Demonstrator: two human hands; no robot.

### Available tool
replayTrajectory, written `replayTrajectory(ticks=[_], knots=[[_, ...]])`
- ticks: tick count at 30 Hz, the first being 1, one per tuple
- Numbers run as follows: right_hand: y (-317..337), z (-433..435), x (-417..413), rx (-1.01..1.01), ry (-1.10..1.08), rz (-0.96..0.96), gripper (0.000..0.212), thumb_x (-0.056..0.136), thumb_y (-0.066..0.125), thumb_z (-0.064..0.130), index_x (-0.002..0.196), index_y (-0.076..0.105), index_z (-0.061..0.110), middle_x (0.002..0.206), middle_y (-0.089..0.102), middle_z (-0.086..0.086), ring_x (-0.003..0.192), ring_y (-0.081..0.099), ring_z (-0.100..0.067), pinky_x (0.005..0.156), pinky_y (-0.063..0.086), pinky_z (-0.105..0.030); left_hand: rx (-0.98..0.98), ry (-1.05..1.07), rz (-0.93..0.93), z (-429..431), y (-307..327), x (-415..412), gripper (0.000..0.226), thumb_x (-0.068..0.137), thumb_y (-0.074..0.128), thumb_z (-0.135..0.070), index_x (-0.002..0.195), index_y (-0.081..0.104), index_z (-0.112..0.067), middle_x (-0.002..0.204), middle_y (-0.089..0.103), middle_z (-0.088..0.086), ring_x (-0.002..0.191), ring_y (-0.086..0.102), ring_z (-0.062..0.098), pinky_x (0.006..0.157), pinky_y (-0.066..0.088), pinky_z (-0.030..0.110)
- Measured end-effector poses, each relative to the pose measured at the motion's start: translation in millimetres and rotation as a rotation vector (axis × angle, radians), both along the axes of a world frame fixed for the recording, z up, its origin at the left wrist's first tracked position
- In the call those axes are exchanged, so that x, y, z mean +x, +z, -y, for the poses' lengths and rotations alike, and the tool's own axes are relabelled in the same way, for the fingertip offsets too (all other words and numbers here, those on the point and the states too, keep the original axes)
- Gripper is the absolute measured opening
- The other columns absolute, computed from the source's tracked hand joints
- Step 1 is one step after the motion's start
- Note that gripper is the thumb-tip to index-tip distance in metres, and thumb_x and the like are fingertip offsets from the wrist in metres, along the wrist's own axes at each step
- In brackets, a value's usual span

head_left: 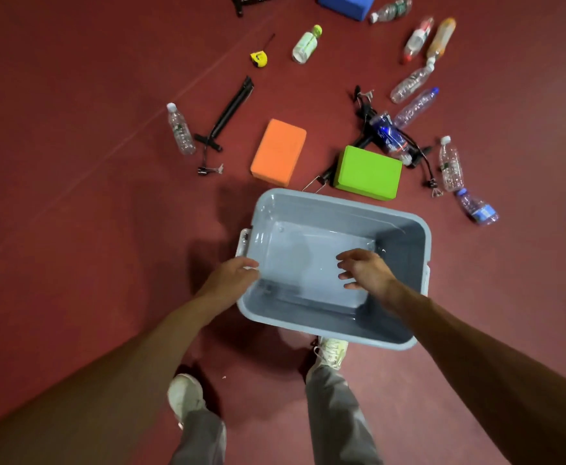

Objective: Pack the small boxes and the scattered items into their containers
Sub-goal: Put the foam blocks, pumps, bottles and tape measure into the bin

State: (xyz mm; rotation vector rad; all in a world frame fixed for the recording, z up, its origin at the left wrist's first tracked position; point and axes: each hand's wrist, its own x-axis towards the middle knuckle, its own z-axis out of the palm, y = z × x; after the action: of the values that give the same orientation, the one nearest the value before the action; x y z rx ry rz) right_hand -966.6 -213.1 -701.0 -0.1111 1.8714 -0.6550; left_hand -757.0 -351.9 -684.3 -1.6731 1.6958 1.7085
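Littering red floor (73, 196), bottles (180, 129), blocks (278, 152), grey tub (342, 203)

A dark red floor (73, 169) is carrying everything. An orange block (278, 152) and a green block (367, 172) are lying near each other at its middle, and a blue block (345, 5) is sitting at the far edge. Plastic bottles (449, 164) are lying scattered, mostly to the right. One clear bottle (181, 129) is lying beside a black pump (228, 115), and a yellow tape measure (259, 58) is resting beyond them.
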Motion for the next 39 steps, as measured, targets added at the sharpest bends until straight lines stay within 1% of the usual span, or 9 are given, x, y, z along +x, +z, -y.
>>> replayTrajectory(ticks=[2,5,7,11,17,22,29,33,39], knots=[[37,28,31,-0.050,0.024,-0.015,0.011,0.091,0.052,0.014,0.093,0.063,0.016,0.097,0.062,-0.004,0.082,0.062,-0.021,0.073,0.053,-0.031,0.038,0.137,-0.060,18,31,36,0.011,0.090,0.056,-0.022,0.098,0.063,-0.018,0.085,0.068,0.004,0.071,0.063,0.013,0.060,0.050,0.015],[94,73,85,-0.087,0.042,-0.059,0.016,0.092,0.056,0.027,0.095,0.061,0.013,0.095,0.064,-0.005,0.081,0.061,-0.020,0.079,0.054,-0.036,0.010,0.291,-0.091,56,83,102,0.019,0.095,0.051,-0.023,0.107,0.061,-0.013,0.082,0.066,0.003,0.072,0.063,0.014,0.066,0.045,0.025],[132,102,121,-0.064,0.056,-0.095,0.026,0.091,0.056,0.032,0.101,0.061,0.009,0.093,0.064,-0.006,0.076,0.061,-0.020,0.075,0.053,-0.035,-0.031,0.279,-0.128,82,127,142,0.013,0.095,0.051,-0.021,0.101,0.061,-0.013,0.083,0.064,0.005,0.071,0.061,0.015,0.064,0.043,0.024],[207,150,184,-0.079,0.026,-0.124,0.018,0.089,0.055,0.028,0.082,0.060,0.013,0.086,0.063,-0.007,0.071,0.060,-0.021,0.064,0.051,-0.029,-0.105,0.228,-0.180,132,216,203,0.019,0.096,0.049,-0.018,0.081,0.060,-0.020,0.079,0.063,0.003,0.068,0.058,0.015,0.062,0.040,0.024],[270,180,217,-0.106,0.045,-0.181,0.021,0.086,0.059,0.032,0.084,0.065,0.012,0.085,0.065,-0.007,0.077,0.062,-0.023,0.061,0.054,-0.029,-0.184,0.157,-0.245,193,306,235,0.012,0.095,0.051,-0.018,0.090,0.062,-0.016,0.084,0.066,0.004,0.078,0.061,0.017,0.071,0.045,0.027],[272,207,190,-0.080,-0.017,-0.174,0.015,0.087,0.059,0.026,0.076,0.061,0.017,0.079,0.064,-0.004,0.073,0.060,-0.021,0.058,0.051,-0.027,-0.179,0.097,-0.216,238,315,207,0.008,0.093,0.055,-0.020,0.089,0.062,-0.018,0.084,0.064,0.002,0.075,0.059,0.016,0.068,0.041,0.024],[207,289,108,-0.075,-0.099,-0.131,0.022,0.086,0.062,0.032,0.080,0.065,0.011,0.078,0.067,-0.007,0.077,0.063,-0.027,0.076,0.055,-0.039,-0.195,-0.043,-0.047,333,273,127,0.014,0.093,0.056,-0.019,0.081,0.062,-0.021,0.081,0.066,0.001,0.069,0.060,0.012,0.061,0.043,0.020],[171,335,55,-0.050,-0.125,-0.072,0.020,0.087,0.062,0.028,0.076,0.063,0.012,0.066,0.063,-0.003,0.062,0.057,-0.021,0.071,0.052,-0.037,-0.168,-0.050,0.060,391,244,52,0.018,0.092,0.056,-0.017,0.075,0.061,-0.022,0.073,0.065,-0.002,0.063,0.058,0.009,0.054,0.040,0.018],[139,399,-5,-0.009,-0.155,-0.079,0.013,0.088,0.059,0.027,0.081,0.063,0.017,0.082,0.070,-0.010,0.074,0.065,-0.025,0.072,0.056,-0.037,-0.122,-0.081,0.011,461,213,-52,0.017,0.091,0.056,-0.016,0.076,0.061,-0.019,0.073,0.064,-0.001,0.065,0.058,0.012,0.057,0.041,0.019]])
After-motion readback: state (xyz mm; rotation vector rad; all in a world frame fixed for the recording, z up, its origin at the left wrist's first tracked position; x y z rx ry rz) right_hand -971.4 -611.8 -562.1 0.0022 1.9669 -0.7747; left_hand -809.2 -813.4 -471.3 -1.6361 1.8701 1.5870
